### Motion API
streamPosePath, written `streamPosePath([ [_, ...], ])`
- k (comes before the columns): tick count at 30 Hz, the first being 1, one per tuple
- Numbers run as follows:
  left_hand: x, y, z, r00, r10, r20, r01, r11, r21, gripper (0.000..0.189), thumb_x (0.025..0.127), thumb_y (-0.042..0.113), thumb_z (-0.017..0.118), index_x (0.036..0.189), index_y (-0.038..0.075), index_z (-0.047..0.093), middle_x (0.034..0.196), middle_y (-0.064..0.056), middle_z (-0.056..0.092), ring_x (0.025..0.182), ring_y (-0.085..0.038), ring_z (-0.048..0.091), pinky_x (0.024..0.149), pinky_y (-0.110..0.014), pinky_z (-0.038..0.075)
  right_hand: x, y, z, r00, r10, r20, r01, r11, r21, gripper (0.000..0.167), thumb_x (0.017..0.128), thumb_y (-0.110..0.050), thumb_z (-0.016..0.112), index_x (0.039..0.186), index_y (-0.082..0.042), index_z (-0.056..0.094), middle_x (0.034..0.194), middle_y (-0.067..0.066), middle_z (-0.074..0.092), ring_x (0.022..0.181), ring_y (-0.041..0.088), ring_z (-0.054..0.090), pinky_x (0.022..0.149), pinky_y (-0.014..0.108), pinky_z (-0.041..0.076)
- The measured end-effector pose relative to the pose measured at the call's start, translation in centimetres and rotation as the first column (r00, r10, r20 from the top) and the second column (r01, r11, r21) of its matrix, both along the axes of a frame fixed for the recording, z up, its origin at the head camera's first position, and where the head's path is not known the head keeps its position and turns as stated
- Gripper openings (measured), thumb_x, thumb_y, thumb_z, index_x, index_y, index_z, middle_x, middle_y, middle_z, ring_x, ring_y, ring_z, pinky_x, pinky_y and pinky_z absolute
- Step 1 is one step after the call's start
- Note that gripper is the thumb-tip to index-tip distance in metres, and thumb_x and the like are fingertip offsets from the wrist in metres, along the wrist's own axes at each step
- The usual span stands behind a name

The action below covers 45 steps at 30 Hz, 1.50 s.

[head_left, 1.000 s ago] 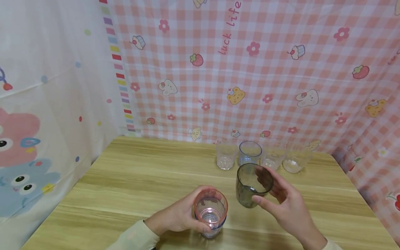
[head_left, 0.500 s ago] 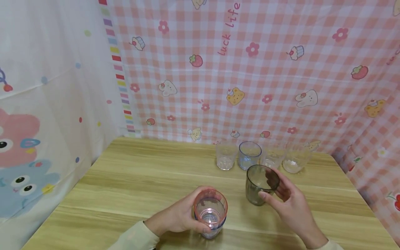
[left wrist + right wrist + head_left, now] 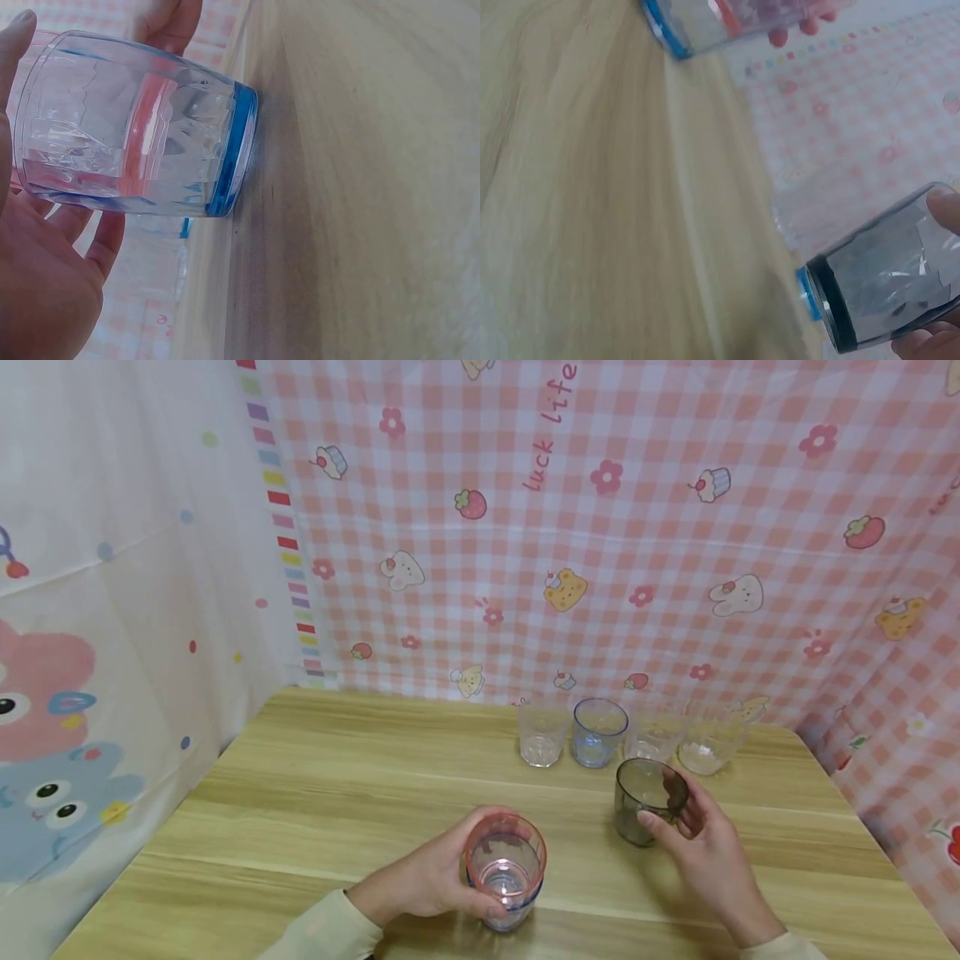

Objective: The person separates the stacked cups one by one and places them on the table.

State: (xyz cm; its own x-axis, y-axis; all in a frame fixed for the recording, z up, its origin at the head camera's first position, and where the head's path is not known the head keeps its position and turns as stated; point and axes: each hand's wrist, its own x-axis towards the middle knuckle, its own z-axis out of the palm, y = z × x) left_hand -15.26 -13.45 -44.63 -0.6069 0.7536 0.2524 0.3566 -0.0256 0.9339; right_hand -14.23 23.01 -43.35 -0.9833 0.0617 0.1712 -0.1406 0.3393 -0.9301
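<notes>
My left hand [image 3: 438, 877] grips two nested cups: a clear pink-rimmed cup [image 3: 506, 839] sits inside a clear cup with a blue base [image 3: 234, 154]. In the left wrist view that blue base is at the tabletop; whether it bears on it I cannot tell. My right hand [image 3: 708, 864] holds a smoky grey cup [image 3: 633, 818] upright, thumb on the near side and fingers around the far side. A shadow lies on the wood below it. In the right wrist view the dark base of the grey cup [image 3: 885, 277] shows fully.
Along the back of the wooden table [image 3: 337, 793] stands a row: a clear cup [image 3: 541, 743], a blue-tinted cup [image 3: 600, 739], and two more clear cups, one partly behind my right fingers. A pink checked cloth [image 3: 525, 552] hangs behind, a white printed one [image 3: 150, 610] at left.
My right hand has carried the grey cup to the right, away from the nested cups. The left hand and its cups have stayed in place.
</notes>
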Motion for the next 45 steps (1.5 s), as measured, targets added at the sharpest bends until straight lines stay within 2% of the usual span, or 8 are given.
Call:
streamPosePath([
  [3, 0.0, 0.0, -0.1, 1.000, -0.003, 0.008, 0.003, 1.000, 0.001, 0.090, 0.088, 0.014, 0.091, 0.159, 0.008, 0.036, 0.156, -0.021, 0.055, 0.142, -0.013, 0.055, 0.126, -0.028, 0.041, -0.3, 0.4, -0.4, 0.999, -0.001, 0.037, 0.002, 1.000, -0.016, 0.085, 0.100, -0.009, 0.077, 0.166, 0.006, 0.026, 0.172, 0.032, 0.031, 0.157, 0.045, 0.033, 0.100, -0.003, 0.039],
  [6, -0.1, 0.0, -0.2, 1.000, 0.000, 0.023, 0.000, 1.000, -0.011, 0.090, 0.088, 0.014, 0.091, 0.159, 0.009, 0.036, 0.156, -0.020, 0.055, 0.142, -0.013, 0.055, 0.126, -0.028, 0.041, -0.7, 0.8, -0.9, 0.998, 0.000, 0.058, 0.002, 1.000, -0.028, 0.088, 0.100, -0.007, 0.076, 0.167, 0.008, 0.020, 0.173, 0.034, 0.025, 0.157, 0.050, 0.030, 0.098, -0.004, 0.038],
  [15, 0.0, 0.0, 0.0, 0.999, 0.012, 0.032, -0.011, 0.999, -0.039, 0.092, 0.087, 0.012, 0.091, 0.159, 0.009, 0.035, 0.156, -0.017, 0.056, 0.142, -0.013, 0.054, 0.126, -0.029, 0.041, -1.4, 1.7, -1.8, 0.998, 0.018, 0.053, -0.016, 0.999, -0.044, 0.095, 0.105, -0.010, 0.071, 0.169, 0.007, 0.003, 0.173, 0.036, 0.023, 0.158, 0.052, 0.029, 0.103, -0.003, 0.038],
  [24, 0.0, 0.1, 0.1, 0.998, 0.009, 0.059, -0.006, 0.999, -0.049, 0.092, 0.088, 0.017, 0.091, 0.160, 0.010, 0.035, 0.157, -0.015, 0.055, 0.142, -0.014, 0.054, 0.126, -0.030, 0.041, -1.7, 2.8, -2.1, 0.994, -0.049, 0.095, 0.054, 0.997, -0.057, 0.099, 0.107, -0.012, 0.068, 0.169, 0.004, -0.007, 0.177, 0.030, 0.014, 0.162, 0.049, 0.019, 0.122, 0.009, 0.030],
  [27, 0.0, 0.1, 0.1, 0.998, 0.011, 0.058, -0.009, 0.999, -0.042, 0.092, 0.088, 0.017, 0.091, 0.160, 0.010, 0.035, 0.157, -0.014, 0.055, 0.142, -0.012, 0.054, 0.126, -0.029, 0.041, -1.9, 3.3, -2.0, 0.994, -0.062, 0.095, 0.066, 0.997, -0.037, 0.098, 0.107, -0.012, 0.069, 0.170, 0.004, -0.005, 0.177, 0.030, 0.015, 0.162, 0.049, 0.021, 0.121, 0.009, 0.030],
  [34, -0.2, 0.0, -0.5, 1.000, -0.025, -0.015, 0.026, 0.999, 0.041, 0.088, 0.090, 0.013, 0.090, 0.159, 0.007, 0.036, 0.154, -0.023, 0.056, 0.141, -0.015, 0.055, 0.125, -0.028, 0.042, -2.5, 4.1, -2.0, 0.988, -0.109, 0.108, 0.114, 0.993, -0.040, 0.100, 0.107, -0.012, 0.069, 0.171, 0.001, -0.007, 0.177, 0.029, 0.017, 0.162, 0.047, 0.023, 0.119, 0.007, 0.033],
  [40, -0.1, 0.0, -0.4, 1.000, -0.015, 0.010, 0.015, 1.000, 0.026, 0.088, 0.090, 0.019, 0.090, 0.159, 0.011, 0.036, 0.155, -0.019, 0.056, 0.141, -0.013, 0.055, 0.125, -0.027, 0.042, -2.8, 4.5, -2.0, 0.987, -0.140, 0.080, 0.140, 0.990, 0.004, 0.094, 0.107, -0.014, 0.070, 0.171, 0.001, 0.003, 0.174, 0.030, 0.026, 0.159, 0.043, 0.032, 0.107, -0.001, 0.037],
  [45, -0.3, 0.1, -0.5, 0.999, -0.025, -0.037, 0.026, 0.999, 0.035, 0.087, 0.090, 0.014, 0.090, 0.159, 0.011, 0.037, 0.154, -0.019, 0.056, 0.142, -0.016, 0.055, 0.126, -0.030, 0.042, -2.9, 5.0, -2.0, 0.978, -0.179, 0.106, 0.179, 0.984, 0.005, 0.093, 0.108, -0.020, 0.069, 0.171, 0.001, 0.004, 0.175, 0.028, 0.025, 0.161, 0.037, 0.030, 0.111, 0.001, 0.036],
])
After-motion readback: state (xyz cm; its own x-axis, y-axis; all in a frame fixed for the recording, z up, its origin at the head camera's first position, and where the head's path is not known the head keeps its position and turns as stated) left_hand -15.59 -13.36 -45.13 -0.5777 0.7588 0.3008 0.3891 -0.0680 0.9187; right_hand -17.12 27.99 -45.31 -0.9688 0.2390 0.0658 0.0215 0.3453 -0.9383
